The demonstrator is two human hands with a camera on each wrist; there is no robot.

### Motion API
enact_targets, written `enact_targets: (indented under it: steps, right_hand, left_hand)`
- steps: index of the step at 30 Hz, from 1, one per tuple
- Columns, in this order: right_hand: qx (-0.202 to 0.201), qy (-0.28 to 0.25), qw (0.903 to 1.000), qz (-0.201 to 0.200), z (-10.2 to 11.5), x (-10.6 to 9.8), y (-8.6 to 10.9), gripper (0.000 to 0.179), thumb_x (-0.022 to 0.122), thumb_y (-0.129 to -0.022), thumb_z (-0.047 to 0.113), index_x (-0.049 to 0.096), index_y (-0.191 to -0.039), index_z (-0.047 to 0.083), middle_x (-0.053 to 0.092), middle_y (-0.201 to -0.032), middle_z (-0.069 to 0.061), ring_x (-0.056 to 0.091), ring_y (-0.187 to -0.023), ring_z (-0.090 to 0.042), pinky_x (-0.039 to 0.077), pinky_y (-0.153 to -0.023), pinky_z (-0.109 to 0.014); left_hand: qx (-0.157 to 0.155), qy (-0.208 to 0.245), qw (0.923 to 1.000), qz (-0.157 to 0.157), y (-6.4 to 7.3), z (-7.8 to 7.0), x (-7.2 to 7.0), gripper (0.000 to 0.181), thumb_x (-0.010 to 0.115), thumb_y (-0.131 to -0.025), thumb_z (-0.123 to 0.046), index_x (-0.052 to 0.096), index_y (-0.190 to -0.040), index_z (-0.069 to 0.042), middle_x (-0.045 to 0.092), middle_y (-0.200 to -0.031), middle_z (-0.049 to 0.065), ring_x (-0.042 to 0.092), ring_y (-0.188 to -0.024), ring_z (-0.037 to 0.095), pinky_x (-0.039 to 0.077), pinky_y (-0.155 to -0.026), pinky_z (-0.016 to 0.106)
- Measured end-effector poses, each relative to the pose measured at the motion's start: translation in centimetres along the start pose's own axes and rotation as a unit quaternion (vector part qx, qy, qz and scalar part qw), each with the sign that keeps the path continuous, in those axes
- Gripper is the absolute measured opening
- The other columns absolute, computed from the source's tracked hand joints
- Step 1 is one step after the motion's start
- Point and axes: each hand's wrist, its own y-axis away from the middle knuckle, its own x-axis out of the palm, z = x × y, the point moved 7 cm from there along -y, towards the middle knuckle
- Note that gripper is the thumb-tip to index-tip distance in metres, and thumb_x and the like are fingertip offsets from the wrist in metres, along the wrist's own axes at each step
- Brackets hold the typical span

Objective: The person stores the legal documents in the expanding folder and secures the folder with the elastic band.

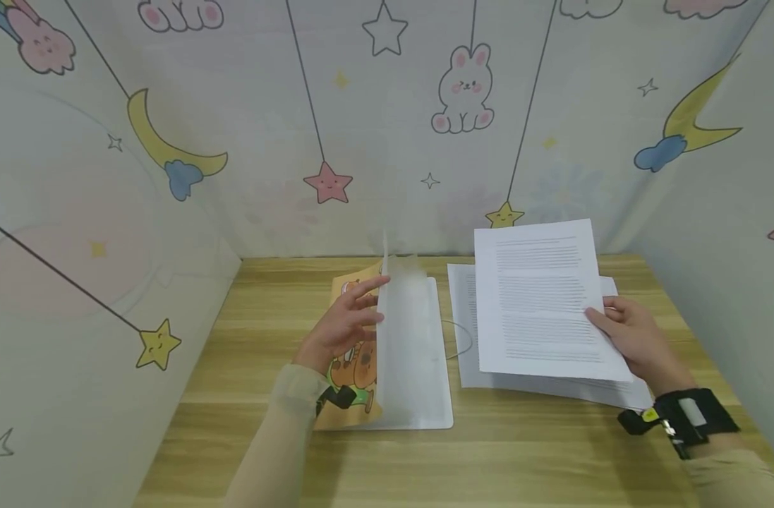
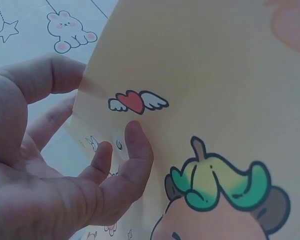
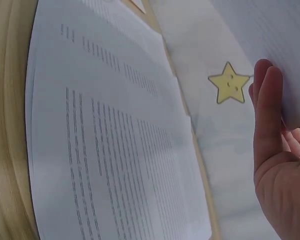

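Note:
A folder point(image 1: 418, 353) with a tan cartoon-printed cover point(image 2: 215, 80) lies partly opened on the table, its cover raised. My left hand point(image 1: 342, 328) holds the cover near its free edge; in the left wrist view some fingers point(image 2: 140, 165) lie against the printed side and others reach around the edge. My right hand point(image 1: 634, 339) pinches a printed sheet point(image 1: 539, 303) by its right side, thumb on the front, fingers behind. The sheet is held up and overlaps a stack of printed papers point(image 3: 115, 130) lying on the table.
A thin cord loop point(image 1: 469, 339) sticks out from the folder's right edge toward the papers. The wooden table point(image 1: 488, 458) ends at a white cartoon-printed backdrop point(image 1: 393, 204), which also rises at both sides. A camera strap point(image 1: 698, 420) sits on the right wrist.

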Motion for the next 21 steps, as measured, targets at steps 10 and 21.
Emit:
enact_targets:
  steps: [10,21]
  right_hand:
    - [-0.039,-0.022,0.9986,0.029,2.9,3.0,-0.1,0.059,0.059,-0.108,0.035,0.045,-0.147,-0.008,0.074,-0.116,-0.015,0.076,-0.082,-0.016,0.062,-0.070,-0.034]
    - [-0.063,-0.052,0.9946,0.063,4.6,5.4,-0.1,0.050,0.060,-0.108,0.024,0.047,-0.143,-0.009,0.076,-0.114,-0.015,0.077,-0.082,-0.017,0.062,-0.069,-0.035]
  left_hand:
    - [0.001,0.002,1.0000,-0.001,0.1,0.3,-0.2,0.069,0.063,-0.099,-0.001,0.044,-0.161,-0.023,0.026,-0.164,0.020,0.048,-0.092,0.021,0.049,-0.075,0.037]
    - [0.009,0.006,0.9999,0.010,-0.3,0.3,0.0,0.069,0.060,-0.100,0.001,0.041,-0.163,-0.022,0.024,-0.164,0.021,0.047,-0.092,0.021,0.049,-0.076,0.037]
